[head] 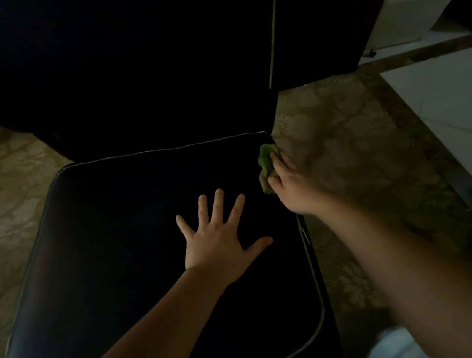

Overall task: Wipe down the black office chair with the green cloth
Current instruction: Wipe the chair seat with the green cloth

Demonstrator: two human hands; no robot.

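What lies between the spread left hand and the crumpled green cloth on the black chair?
Only bare black seat cushion, in the head view; left hand lies flat on it, right hand holds the green cloth at its edge.

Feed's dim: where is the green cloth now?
Head view: the crumpled green cloth is held by the right hand against the right edge of the black padded chair seat, near its back corner.

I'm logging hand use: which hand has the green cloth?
The right hand, gripping the bunched cloth against the right edge of the seat. The left hand lies flat on the seat, fingers spread, holding nothing.
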